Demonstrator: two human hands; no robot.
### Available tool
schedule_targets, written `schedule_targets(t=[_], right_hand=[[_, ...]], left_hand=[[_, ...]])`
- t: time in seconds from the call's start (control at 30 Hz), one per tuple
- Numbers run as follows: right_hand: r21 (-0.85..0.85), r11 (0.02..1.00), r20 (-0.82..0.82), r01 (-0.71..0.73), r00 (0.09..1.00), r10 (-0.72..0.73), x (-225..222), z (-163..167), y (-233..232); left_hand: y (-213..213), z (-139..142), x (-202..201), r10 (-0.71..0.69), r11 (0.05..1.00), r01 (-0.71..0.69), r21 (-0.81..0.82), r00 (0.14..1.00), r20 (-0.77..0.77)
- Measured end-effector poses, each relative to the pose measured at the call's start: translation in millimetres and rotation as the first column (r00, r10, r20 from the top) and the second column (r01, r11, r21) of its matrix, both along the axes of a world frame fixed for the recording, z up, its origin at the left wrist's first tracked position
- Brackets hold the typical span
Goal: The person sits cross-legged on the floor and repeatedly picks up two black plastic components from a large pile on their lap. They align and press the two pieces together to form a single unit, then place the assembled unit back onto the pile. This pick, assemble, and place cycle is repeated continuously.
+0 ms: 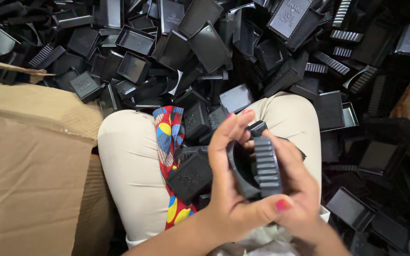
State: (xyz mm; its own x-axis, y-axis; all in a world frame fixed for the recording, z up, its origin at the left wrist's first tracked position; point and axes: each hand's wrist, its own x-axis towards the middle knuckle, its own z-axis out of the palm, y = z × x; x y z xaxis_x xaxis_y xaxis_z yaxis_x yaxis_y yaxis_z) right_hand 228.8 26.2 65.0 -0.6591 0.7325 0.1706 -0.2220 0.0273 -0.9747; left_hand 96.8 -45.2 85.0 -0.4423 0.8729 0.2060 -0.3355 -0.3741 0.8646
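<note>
Both hands work one black plastic part (pixel 257 168) held low in the frame, over the lap. Left hand (pixel 231 175) wraps it from the near-left side, fingers (pixel 231 128) curled up over the top rim, thumb pressed along the bottom edge, so it is clamped on the part, not spread. Right hand (pixel 300 185) cups the same part from the right, fingers closed against its ribbed side, grip firm. The part shows a curved hollow shell facing left and a ribbed strip (pixel 266 166) on the right face; whether these are two pieces or one I cannot tell. Just left of the left hand, a square black box piece (pixel 191 176) lies on the lap, touching the red patterned cloth (pixel 169 137) that runs between the knees. Beige trouser legs (pixel 129 156) sit under and to both sides of the hands. Beyond the hands, a big heap of black plastic trays and lids (pixel 205 42) fills the floor. Well left of the left hand, a brown cardboard box flap (pixel 29 166). More black pieces lie right of the right hand (pixel 352 208).
</note>
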Motion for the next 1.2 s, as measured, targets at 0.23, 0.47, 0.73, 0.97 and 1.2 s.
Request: schedule_targets(t=[0.23, 0.47, 0.73, 0.97, 1.2], right_hand=[[0.241, 0.963, 0.022, -0.116, 0.993, 0.114, 14, -8, 17], [0.395, 0.918, 0.117, -0.040, 0.993, -0.007, -8, 0, -13], [0.459, 0.842, 0.015, 0.284, 0.945, -0.326, 10, 7, 65], [0.494, 0.802, 0.626, 0.336, 0.502, -0.597, -32, -58, 220], [0.791, 0.536, 0.265, 0.295, 0.624, -0.735, -58, -107, 225]], left_hand=[[-2, -6, -23, -0.114, 0.985, 0.143, 0.096, 0.958, -0.263], [1, -16, -15, 0.075, 0.985, 0.017, 0.171, 0.855, -0.513], [-8, -5, -43, -0.230, 0.973, 0.149, -0.175, 0.614, -0.755], [4, -16, -53, -0.266, 0.962, 0.195, -0.192, 0.494, -0.828], [87, -71, -140, -0.096, 0.658, -0.732, -0.176, 0.150, -0.984]])
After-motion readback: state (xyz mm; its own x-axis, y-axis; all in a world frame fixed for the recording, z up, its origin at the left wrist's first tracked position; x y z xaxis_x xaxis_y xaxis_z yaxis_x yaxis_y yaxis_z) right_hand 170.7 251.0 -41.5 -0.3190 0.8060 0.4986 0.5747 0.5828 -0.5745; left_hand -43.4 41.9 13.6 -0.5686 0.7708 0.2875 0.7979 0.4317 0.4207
